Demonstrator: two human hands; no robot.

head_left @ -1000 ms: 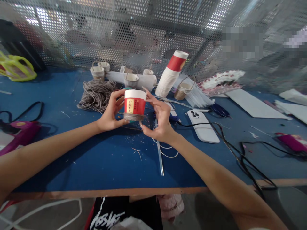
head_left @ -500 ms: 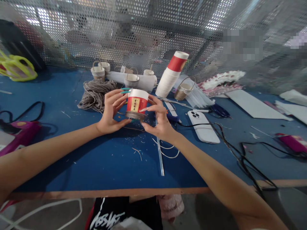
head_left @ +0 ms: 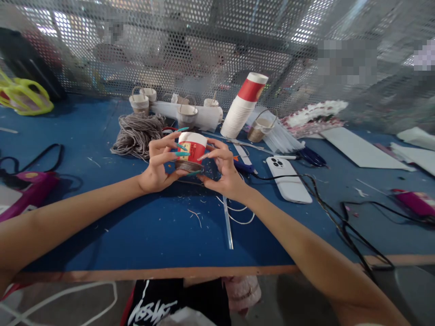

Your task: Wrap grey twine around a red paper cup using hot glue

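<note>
counter (head_left: 136,240) is wide, with thread scraps (head_left: 195,218) scattered nearest the person. i'd work above them so none stick to the piece. cup stack (head_left: 238,115) leans behind the work; best to keep elbows and knuckles off it. cord bundle (head_left: 137,134) sits left, just behind the left hand (head_left: 157,168); no need to drag a sleeve of loops along.

cup (head_left: 200,147) is held low over the middle of the counter, mouth up, slight lean; can't tell if the base touches down. step reads as steadying and turning it by the fingers. good form, my view: light, even pressure on both sides, since a paper wall would dent under a hard pinch. turn in short increments, one side holding while the other shifts. cord band (head_left: 189,166) wraps the base; keep thumbs from pushing it up or off the edge, check coils lie flat.

pose: left forearm (head_left: 84,204) and right forearm (head_left: 283,226) angle inward from the near edge, making a rough v. both hands hold the cup, fingers arched. right hand (head_left: 229,176) covers the right side, thumb low by the base. left fingers reach over the printed front, teal nails (head_left: 182,154) against it, thumb under.
</note>
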